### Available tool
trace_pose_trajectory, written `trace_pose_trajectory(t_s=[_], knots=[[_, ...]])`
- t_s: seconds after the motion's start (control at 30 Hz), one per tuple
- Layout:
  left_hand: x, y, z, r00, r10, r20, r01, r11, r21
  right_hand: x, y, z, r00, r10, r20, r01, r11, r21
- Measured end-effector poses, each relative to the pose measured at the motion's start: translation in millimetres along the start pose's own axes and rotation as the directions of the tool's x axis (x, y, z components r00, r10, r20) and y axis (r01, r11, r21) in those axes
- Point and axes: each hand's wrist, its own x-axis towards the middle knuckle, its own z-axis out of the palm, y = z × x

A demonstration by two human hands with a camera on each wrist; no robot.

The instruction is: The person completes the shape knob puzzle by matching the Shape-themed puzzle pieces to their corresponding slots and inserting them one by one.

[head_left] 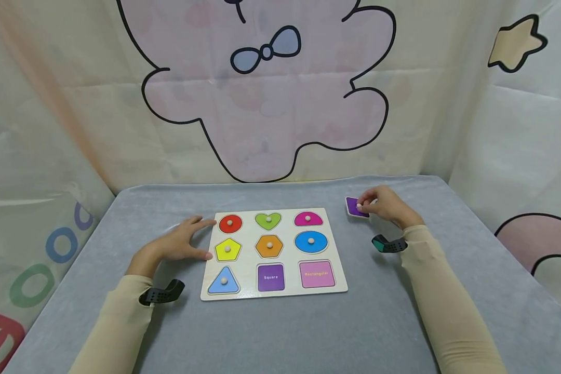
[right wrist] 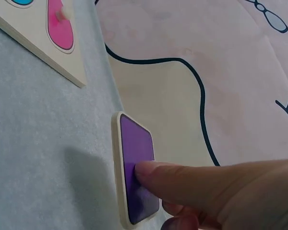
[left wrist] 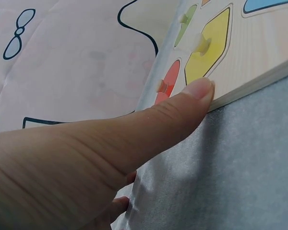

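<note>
My right hand point(head_left: 387, 204) pinches the small knob on a purple puzzle piece point(head_left: 354, 206), right of the board's far corner. In the right wrist view the piece point(right wrist: 137, 170) is tilted, its shadow falling on the cloth beside it; the thumb hides the knob. A wooden shape puzzle board point(head_left: 248, 259) lies flat at the middle of the table. Its left edge is touched by my left hand point(head_left: 179, 241), thumb and fingers spread apart. The left wrist view has the thumb point(left wrist: 168, 117) on the board's rim, near the yellow pentagon point(left wrist: 209, 43).
Knobbed pieces on the board include a red circle point(head_left: 230, 224), a blue oval point(head_left: 311, 241) and a blue triangle point(head_left: 224, 281). The purple recess point(head_left: 271, 284) reads "Square" and the pink recess point(head_left: 317, 280) "Rectangular". Grey cloth point(head_left: 280, 337) covers the table; printed curtains point(head_left: 271, 104) enclose it.
</note>
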Motion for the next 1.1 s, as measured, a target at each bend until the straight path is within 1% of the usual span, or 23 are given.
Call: trace_pose_trajectory(t_s=[0.17, 0.4, 0.6, 0.87, 0.97, 1.1], knots=[[-0.5, 2.6, -1.0, 1.0, 0.001, -0.008, -0.001, 1.0, -0.009, 2, -1, 0, 1.0, -0.005, -0.014, 0.005, 1.0, -0.002], [-0.8, 4.0, -0.1, 1.0, 0.007, -0.011, -0.007, 1.0, 0.001, 2, -3, 0, 1.0, 0.019, -0.015, -0.02, 1.0, -0.014], [-1.0, 3.7, 0.3, 1.0, 0.011, -0.006, -0.011, 1.0, 0.002, 2, -4, 0, 1.0, -0.012, -0.013, 0.012, 0.999, -0.038], [-1.6, 3.9, -0.4, 1.0, 0.018, 0.004, -0.019, 1.0, 0.003, -1, -11, 3, 1.0, -0.026, -0.011, 0.026, 0.999, -0.043], [-2.6, 1.6, -0.8, 1.0, 0.017, 0.002, -0.017, 1.0, 0.011, -1, -16, 6, 0.999, -0.046, -0.003, 0.046, 0.998, -0.037], [-2.3, 0.7, 0.4, 1.0, 0.015, 0.0, -0.015, 1.0, 0.012, -3, -22, 6, 0.996, -0.084, -0.019, 0.084, 0.996, -0.035]])
